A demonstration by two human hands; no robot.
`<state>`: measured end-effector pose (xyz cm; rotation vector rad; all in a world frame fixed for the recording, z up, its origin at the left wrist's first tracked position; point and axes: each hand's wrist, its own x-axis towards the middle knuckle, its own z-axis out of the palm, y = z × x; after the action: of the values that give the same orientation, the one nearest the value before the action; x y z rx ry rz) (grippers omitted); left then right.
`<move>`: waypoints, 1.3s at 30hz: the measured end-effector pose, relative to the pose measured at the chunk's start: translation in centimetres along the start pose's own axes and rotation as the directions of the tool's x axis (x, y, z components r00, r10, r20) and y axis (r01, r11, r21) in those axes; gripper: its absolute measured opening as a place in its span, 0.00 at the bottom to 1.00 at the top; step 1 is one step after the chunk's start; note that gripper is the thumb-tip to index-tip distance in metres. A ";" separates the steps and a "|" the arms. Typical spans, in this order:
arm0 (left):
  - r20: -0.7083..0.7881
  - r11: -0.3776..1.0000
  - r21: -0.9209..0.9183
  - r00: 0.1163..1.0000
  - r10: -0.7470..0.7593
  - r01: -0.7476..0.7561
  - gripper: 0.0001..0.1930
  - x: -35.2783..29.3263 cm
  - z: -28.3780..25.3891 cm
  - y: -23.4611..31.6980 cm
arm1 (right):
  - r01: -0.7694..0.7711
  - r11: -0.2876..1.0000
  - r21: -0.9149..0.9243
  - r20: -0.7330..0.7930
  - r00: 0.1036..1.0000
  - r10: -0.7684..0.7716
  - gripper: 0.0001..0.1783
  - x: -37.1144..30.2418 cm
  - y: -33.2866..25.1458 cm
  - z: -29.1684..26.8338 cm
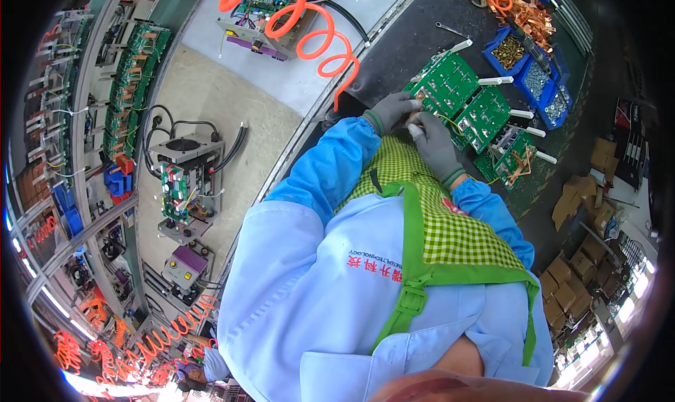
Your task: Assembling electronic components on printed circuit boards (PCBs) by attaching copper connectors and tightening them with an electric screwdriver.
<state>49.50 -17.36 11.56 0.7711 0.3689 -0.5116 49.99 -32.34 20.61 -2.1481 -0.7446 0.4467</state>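
My left hand (392,112), in a grey glove, is closed with its fingertips pressed together at the near left edge of a green circuit board (444,81). Close beside it, my right hand (436,147), also gloved in grey, has its fingers bent toward the same spot. Something small and brownish shows between the fingertips, too hidden to name. A second green circuit board (485,118) adjoins the first, and a third board (517,161) bearing copper-coloured strips lies nearer on the right. White posts stick out from the boards' right side. A thin yellow wire runs near my right hand.
Blue bins hold brass-coloured screws (508,53) and silver fasteners (536,79). Behind them lie copper-coloured pieces (533,24). A wrench (452,30) rests on the dark bench. An orange coiled hose (327,43) hangs at the left, over another bench with electronic assemblies (186,180).
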 end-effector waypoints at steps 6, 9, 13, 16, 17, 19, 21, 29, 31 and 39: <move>-0.068 0.957 0.291 0.997 0.032 -0.011 0.14 -0.2 0.5 1.1 | -0.013 1.000 -0.008 0.086 0.996 0.014 0.17 -0.3 -1.2 -2.0; -0.048 0.915 0.350 0.979 -0.198 0.202 0.15 -1.0 0.1 3.5 | -0.003 0.988 -0.157 0.069 0.998 0.014 0.24 -0.7 -1.5 -5.9; -0.198 0.940 0.244 0.961 -0.192 0.238 0.14 -2.0 2.1 4.5 | -0.147 0.988 -0.050 -0.040 0.989 0.146 0.24 -2.6 0.6 -13.0; -0.209 0.932 0.296 0.966 -0.150 0.209 0.13 -1.2 1.7 3.8 | 0.131 0.916 -0.380 0.028 0.991 -0.130 0.20 -3.0 3.4 -12.2; -0.227 0.931 0.293 0.961 -0.155 0.219 0.13 -1.1 1.6 3.6 | 0.135 0.922 -0.363 0.035 0.991 -0.131 0.20 -3.2 4.1 -11.0; -0.162 0.933 0.297 0.974 -0.160 0.203 0.13 -0.3 1.5 3.6 | -0.119 0.935 -0.333 0.064 0.987 0.148 0.17 -1.5 3.1 -8.8; -0.189 0.934 0.275 0.966 -0.179 0.227 0.13 -0.3 1.7 3.5 | -0.113 0.902 -0.416 0.149 0.970 0.190 0.15 -0.1 3.2 -7.1; -0.221 0.951 0.260 0.969 -0.110 0.167 0.13 -0.5 0.5 2.3 | 0.246 0.913 -0.327 0.619 0.785 0.010 0.09 -4.2 7.5 -10.1; -0.236 0.961 0.228 0.966 -0.104 0.159 0.12 -0.7 0.8 1.9 | 0.266 0.898 -0.350 0.642 0.767 0.023 0.10 -5.8 9.5 -8.6; -0.237 0.976 0.193 0.970 -0.050 0.098 0.11 -0.6 1.5 0.6 | -0.205 0.877 -0.436 0.440 0.801 0.406 0.20 -7.6 16.1 0.0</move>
<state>49.59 -17.95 13.21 1.0223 0.5700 -0.5363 49.96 -45.31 8.46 -2.5506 -0.8117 1.1894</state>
